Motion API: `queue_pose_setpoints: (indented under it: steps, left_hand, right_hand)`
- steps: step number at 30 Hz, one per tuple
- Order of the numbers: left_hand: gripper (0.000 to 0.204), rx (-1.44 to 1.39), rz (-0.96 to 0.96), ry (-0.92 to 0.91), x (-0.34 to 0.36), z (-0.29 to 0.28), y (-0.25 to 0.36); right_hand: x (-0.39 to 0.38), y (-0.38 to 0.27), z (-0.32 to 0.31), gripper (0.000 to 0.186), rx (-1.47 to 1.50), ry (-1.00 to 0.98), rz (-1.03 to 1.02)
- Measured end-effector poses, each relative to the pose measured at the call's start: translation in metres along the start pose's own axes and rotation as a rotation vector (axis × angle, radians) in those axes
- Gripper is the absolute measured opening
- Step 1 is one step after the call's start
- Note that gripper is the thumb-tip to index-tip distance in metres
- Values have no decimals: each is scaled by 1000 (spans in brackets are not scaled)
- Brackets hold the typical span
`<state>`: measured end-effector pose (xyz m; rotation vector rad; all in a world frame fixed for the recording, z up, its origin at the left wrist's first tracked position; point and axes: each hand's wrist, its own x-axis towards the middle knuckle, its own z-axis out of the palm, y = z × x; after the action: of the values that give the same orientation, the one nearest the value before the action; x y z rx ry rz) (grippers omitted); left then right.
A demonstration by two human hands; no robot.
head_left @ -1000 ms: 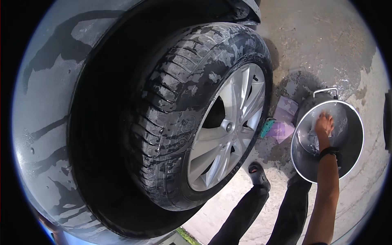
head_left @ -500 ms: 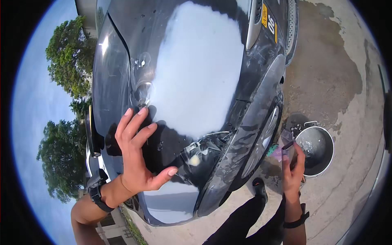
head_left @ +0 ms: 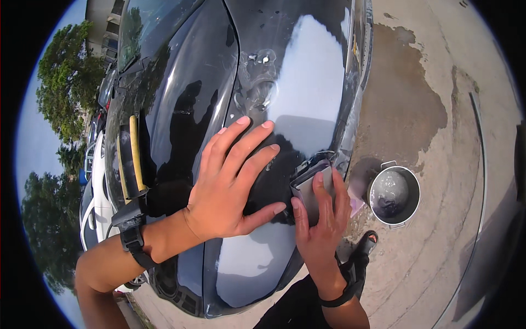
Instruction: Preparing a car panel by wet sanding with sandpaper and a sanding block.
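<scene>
A dark car [head_left: 211, 71] fills the middle, with a large pale grey patch [head_left: 309, 82] on its body and another pale patch [head_left: 246, 268] nearer me. My left hand [head_left: 230, 178] lies with fingers spread over the glossy black panel between them. In my right hand [head_left: 323, 216] is a flat grey sanding block [head_left: 312, 192] with dark layered edges. The hand holds it against the car by the headlight area, which it partly hides. Wet smears and white spots [head_left: 263, 57] show on the panel beyond my left fingertips.
A two-handled metal pot [head_left: 416, 197] with cloudy water stands on the concrete at right, a pinkish sheet [head_left: 356, 205] beside it. Wet ground [head_left: 394, 104] spreads beyond. A side mirror [head_left: 131, 159] juts out at left, near a white vehicle [head_left: 101, 200].
My right hand has come from beside the pot to the car, with the block in it. My left hand remains spread over the panel. The view has shifted.
</scene>
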<state>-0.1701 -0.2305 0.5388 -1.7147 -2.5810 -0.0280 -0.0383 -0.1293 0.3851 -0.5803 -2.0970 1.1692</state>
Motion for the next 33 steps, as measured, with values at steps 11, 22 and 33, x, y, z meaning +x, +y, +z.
queue_pose_setpoints:
  steps: [11,22,33]
  left_hand:
    - [64,-56,-13,-16,-8,8,2]
    - [73,193,253,-391,17,22,27]
    - [63,274,282,-524,11,12,22]
  right_hand:
    - [-15,-13,-9,52,-97,-38,9]
    - [-18,43,-37,49,203,-8,205]
    - [-31,51,-40,55,282,-125,140]
